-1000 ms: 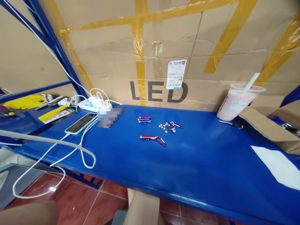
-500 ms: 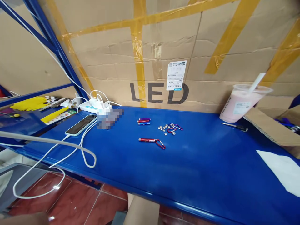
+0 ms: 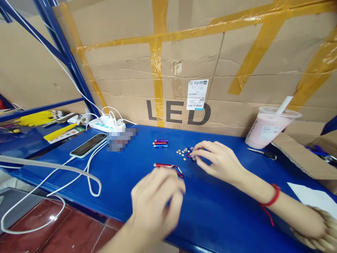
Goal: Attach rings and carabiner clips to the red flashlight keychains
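Both hands have come into view over the blue counter [image 3: 237,196], which a second ago carried only the small parts. The right hand [image 3: 219,161] now reaches to the cluster of silver button cells [image 3: 181,152], its fingers [image 3: 200,154] drawn close together at the carabiner clip [image 3: 189,155] lying among them — whether they actually pinch it cannot be told. The left hand [image 3: 158,203] hovers low and blurred just in front of the red mini flashlight [image 3: 164,166], fingers loosely curled and slightly apart, holding nothing visible. The flashlight rests in the same spot as before, its red clip pointing right, and the three small coloured tubes [image 3: 160,143] behind it lie untouched. So the change reads as the start of handling — reach made, nothing lifted. Off to the right stands a pink drink cup [image 3: 265,130]; a phone [image 3: 88,144] charges at the left.
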